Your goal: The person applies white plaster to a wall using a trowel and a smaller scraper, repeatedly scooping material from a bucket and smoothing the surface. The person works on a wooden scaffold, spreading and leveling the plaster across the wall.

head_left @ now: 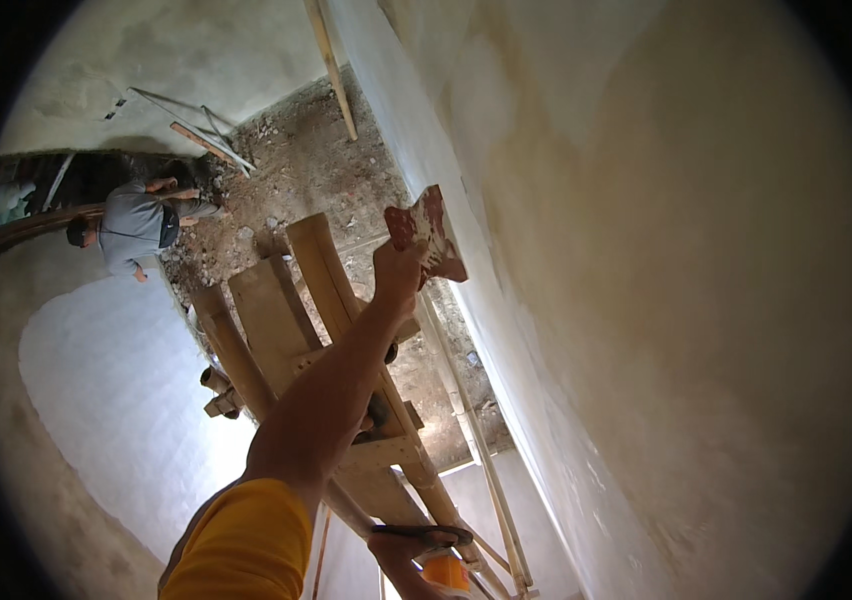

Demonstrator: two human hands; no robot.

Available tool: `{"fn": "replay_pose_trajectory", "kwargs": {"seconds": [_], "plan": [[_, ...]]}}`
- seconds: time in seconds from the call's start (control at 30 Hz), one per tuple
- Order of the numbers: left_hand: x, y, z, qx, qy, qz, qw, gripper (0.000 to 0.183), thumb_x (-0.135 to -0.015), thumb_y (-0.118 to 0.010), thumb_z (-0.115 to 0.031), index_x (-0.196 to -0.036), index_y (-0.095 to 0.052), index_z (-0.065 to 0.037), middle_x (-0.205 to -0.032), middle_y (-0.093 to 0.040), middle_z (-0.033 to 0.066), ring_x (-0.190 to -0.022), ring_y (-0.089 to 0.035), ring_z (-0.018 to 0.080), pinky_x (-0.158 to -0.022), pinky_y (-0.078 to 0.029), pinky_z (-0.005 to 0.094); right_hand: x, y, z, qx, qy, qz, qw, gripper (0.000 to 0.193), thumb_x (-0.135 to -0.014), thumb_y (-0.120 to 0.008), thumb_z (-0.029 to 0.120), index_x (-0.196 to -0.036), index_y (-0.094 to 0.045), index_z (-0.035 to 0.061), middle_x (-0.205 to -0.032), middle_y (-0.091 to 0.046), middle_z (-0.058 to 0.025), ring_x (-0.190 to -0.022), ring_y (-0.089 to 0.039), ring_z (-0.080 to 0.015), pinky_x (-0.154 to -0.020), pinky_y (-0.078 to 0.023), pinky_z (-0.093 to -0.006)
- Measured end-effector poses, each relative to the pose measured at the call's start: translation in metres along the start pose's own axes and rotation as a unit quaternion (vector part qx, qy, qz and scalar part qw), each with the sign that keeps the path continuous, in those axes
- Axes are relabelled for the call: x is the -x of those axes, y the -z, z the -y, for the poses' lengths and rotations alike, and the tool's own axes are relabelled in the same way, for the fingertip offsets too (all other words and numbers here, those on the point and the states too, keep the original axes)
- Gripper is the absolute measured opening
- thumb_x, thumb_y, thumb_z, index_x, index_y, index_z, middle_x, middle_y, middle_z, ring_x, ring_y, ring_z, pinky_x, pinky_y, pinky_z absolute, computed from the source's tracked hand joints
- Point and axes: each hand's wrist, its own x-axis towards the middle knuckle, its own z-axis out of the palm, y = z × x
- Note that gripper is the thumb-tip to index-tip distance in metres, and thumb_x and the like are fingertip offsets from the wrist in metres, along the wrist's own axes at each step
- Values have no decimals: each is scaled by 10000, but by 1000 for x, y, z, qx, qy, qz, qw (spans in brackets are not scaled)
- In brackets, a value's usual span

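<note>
My left arm, in a yellow-orange sleeve, stretches up across the middle of the view. My left hand (401,270) is closed around a reddish-brown plastering float (430,234) smeared with pale plaster. The float is tilted and close to the plastered wall (646,250) on the right; I cannot tell whether it touches. Low in the view, my right hand (396,552) is at a dark, curved-rimmed thing (421,530) and seems to grip it, its fingers partly hidden. Just beside that hand is a bright orange thing (444,572), its kind unclear.
Below me is a wooden scaffold of planks (273,305) and poles (321,265). Poles (471,420) stand along the right wall. A person in grey (134,228) bends near an opening at the far left. The rubble-strewn dirt floor (296,165) lies well below.
</note>
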Motion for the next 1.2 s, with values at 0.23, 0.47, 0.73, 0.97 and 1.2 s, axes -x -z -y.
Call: {"fn": "replay_pose_trajectory", "kwargs": {"seconds": [0.23, 0.47, 0.73, 0.97, 1.2], "plan": [[-62, 1, 20, -78, -72, 29, 994, 325, -956, -580, -37, -1268, -616, 48, -1089, -641, 73, -916, -602, 138, -782, -497, 319, -9, -50, 62, -45, -14, 9, 999, 329, -953, -676, 249, -1205, -708, 41, -1159, -708, -163, -1023, -671, -325, -865, -551, -414], [-74, -66, 42, 23, -82, 75, 994, 710, -930, -421, 63, -1615, -280, -56, -1582, -439, 156, -1359, -514, 231, -1090, -434, 310, -65, -157, 192, -94, 28, 25, 995, 329, -947, -678, 244, -1206, -709, 43, -1153, -710, -162, -1017, -672, -323, -863, -552, -413], [-12, -37, 74, 205, 66, 175, 961, 439, -961, -543, -4, -1393, -494, -62, -1316, -602, 94, -1221, -606, 227, -1057, -493, 407, -85, -165, 221, -95, 23, 20, 995, 329, -941, -680, 237, -1207, -710, 45, -1146, -712, -161, -1010, -674, -321, -861, -553, -412], [12, -8, 133, 264, 228, 64, 935, 292, -928, -610, 3, -1213, -551, 32, -1130, -655, 158, -997, -703, 305, -839, -657, 433, -85, -169, 228, -82, 26, 27, 996, 329, -936, -681, 232, -1207, -711, 47, -1140, -714, -159, -1004, -676, -319, -859, -554, -410], [-57, -21, 93, 182, 193, 39, 963, 209, -942, -610, -21, -1137, -564, 37, -1033, -649, 151, -886, -723, 292, -743, -682, 400, -87, -162, 227, -92, 17, 28, 995, 330, -931, -683, 226, -1208, -712, 49, -1134, -716, -158, -998, -678, -316, -858, -555, -409]]}}
